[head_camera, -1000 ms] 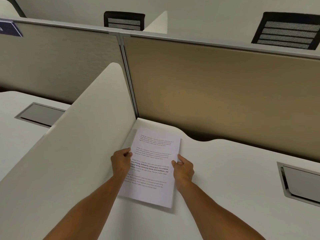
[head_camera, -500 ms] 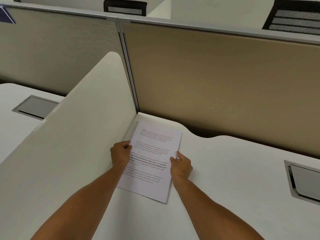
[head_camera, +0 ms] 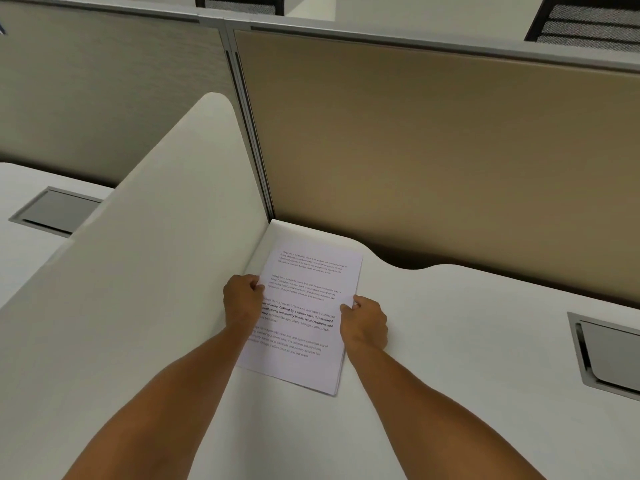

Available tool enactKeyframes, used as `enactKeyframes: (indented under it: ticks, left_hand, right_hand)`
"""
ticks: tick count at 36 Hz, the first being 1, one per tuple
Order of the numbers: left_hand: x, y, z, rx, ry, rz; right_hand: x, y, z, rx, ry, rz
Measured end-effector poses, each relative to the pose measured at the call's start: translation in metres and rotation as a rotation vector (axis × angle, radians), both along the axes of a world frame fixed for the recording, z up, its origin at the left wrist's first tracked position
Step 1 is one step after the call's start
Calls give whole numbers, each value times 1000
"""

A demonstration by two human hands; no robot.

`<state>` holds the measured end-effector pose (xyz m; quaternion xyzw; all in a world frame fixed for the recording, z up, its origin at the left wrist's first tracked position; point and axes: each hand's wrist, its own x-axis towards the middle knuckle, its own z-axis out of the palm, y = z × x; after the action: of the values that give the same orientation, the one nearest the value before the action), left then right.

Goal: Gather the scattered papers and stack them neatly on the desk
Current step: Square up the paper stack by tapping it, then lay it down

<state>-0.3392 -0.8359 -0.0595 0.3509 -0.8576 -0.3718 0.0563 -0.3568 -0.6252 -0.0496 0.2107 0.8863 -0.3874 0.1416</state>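
A thin stack of white printed papers (head_camera: 304,299) lies flat on the white desk (head_camera: 467,358), in the corner beside the divider. My left hand (head_camera: 242,301) grips the stack's left edge, fingers curled over it. My right hand (head_camera: 365,323) pinches the right edge, thumb on top. The sheets' edges line up closely, with slight layering visible at the near right corner. Printed text faces up.
A white side divider (head_camera: 149,258) rises immediately left of the stack. A tan partition panel (head_camera: 433,161) stands behind it. A grey cable hatch (head_camera: 609,355) is set into the desk at right, another hatch (head_camera: 55,211) in the neighbouring desk at left. Black chairs (head_camera: 588,22) show beyond.
The view has tilted slightly downward. My right hand slid from on top of the paper to its right edge; the stack stays in the corner, held at both sides.
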Motion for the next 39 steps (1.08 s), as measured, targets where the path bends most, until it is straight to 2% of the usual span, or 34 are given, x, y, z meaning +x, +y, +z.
enactKeyframes:
  ticks: [11, 17, 29, 35, 39]
  left_hand:
    - [12, 9, 0, -24, -27, 69]
    - [25, 15, 4, -44, -58, 56]
    - [31, 15, 10, -29, -91, -1]
    - [37, 13, 22, 4, -178, -101]
    - [47, 20, 40, 41, -226, -162]
  right_hand:
    - [2, 6, 5, -57, -80, -77]
    - [22, 15, 7, -110, -132, -143]
    - [39, 7, 11, -163, -168, -134]
    - [42, 9, 23, -304, -196, -145]
    - [46, 14, 45, -408, -201, -68]
